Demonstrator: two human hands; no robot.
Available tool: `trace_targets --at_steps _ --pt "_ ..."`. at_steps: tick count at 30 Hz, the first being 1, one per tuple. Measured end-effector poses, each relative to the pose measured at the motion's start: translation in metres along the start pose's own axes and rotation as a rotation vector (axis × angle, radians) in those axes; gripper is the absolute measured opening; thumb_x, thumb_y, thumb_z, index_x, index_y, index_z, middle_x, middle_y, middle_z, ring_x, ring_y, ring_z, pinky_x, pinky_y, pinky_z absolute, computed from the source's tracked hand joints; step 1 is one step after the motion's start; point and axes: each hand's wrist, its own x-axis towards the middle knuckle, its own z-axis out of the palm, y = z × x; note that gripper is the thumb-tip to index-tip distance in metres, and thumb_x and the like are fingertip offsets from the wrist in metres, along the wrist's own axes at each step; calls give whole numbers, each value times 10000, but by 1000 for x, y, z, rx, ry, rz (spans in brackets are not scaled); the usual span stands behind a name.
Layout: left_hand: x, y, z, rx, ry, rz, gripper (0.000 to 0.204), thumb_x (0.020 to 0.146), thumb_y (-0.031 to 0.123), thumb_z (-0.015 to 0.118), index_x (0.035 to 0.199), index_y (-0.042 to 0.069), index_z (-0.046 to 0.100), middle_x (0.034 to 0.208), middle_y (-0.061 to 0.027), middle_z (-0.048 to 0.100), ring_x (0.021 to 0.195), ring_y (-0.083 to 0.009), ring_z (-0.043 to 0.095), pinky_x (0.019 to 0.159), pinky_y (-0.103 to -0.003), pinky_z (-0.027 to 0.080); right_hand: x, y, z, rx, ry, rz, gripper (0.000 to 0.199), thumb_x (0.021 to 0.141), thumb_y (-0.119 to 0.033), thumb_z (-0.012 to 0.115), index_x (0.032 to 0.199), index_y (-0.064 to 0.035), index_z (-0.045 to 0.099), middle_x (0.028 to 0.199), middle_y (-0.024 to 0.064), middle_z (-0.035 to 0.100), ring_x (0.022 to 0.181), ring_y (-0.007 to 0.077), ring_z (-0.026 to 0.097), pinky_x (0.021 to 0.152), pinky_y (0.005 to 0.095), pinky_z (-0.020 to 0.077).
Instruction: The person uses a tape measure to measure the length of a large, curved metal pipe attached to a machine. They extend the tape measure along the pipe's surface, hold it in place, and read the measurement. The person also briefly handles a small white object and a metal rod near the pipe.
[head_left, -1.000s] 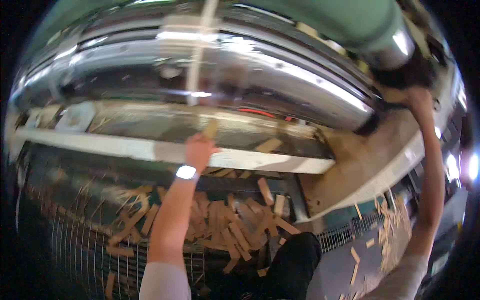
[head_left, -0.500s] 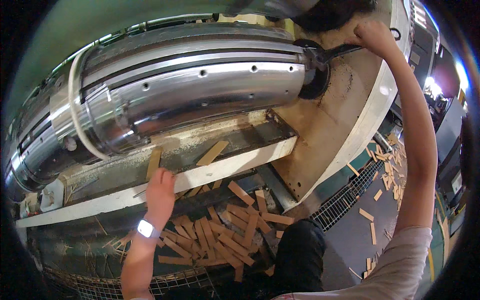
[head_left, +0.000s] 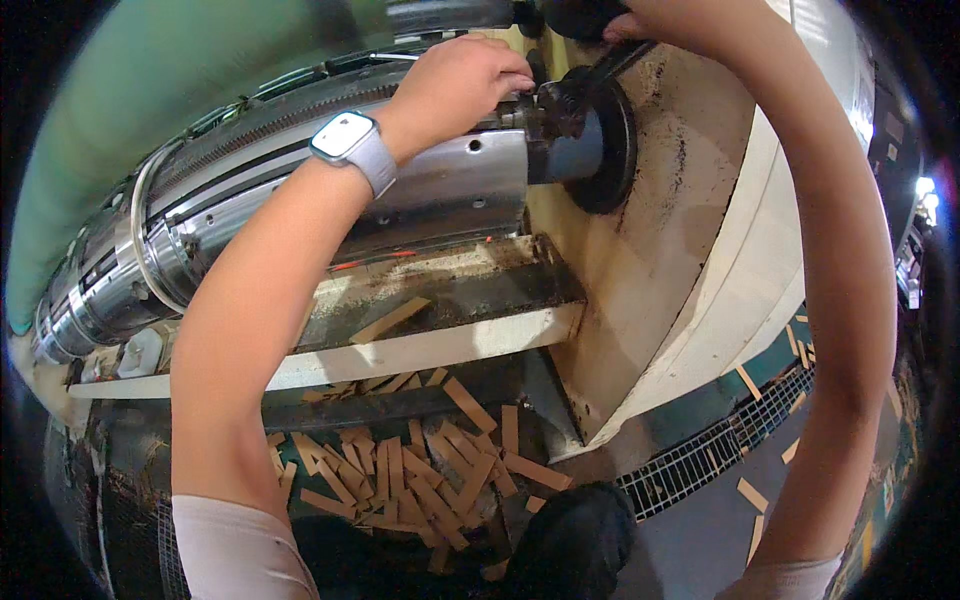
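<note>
You are wearing a smartwatch [head_left: 345, 137] with a pale rectangular face and a light grey band [head_left: 376, 165] just behind your left hand [head_left: 455, 85]. Above it, both forearms are showing bare. Light, close-fitting short sleeves [head_left: 235, 550] are covering your upper arms, and dark trousers [head_left: 575, 540] are showing between them.

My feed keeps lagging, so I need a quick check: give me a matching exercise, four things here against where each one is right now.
Things:
1. left hand
2. right hand
3. wristwatch
4. cardboard strips

Places:
A. piled low, below the ledge
B. at the top, by a dark handle
C. on the left wrist
D. on the roller's end, by the black hub

Pairs: 1-D, 2-B, 3-C, 4-A
</note>
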Motion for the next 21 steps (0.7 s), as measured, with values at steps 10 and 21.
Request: trace_targets --at_steps 10,21 --pt "21 -6 20 -84 -154 37 183 804 190 556 861 45 651 850 -125 622 823 -325 568 740 -387 455 -24 1 1 70 152 -25 146 745 -186 576 736 -96 691 741 62 664 743 214 650 639 323 512" --pt "23 -14 2 -12 -152 43 195 839 183 545 860 3 616 838 -125 597 821 -293 540 741 -365 432 -20 1 4 37 178 -40 161 710 -248 629 725 -101 692 729 57 662 716 201 649 640 312 511"
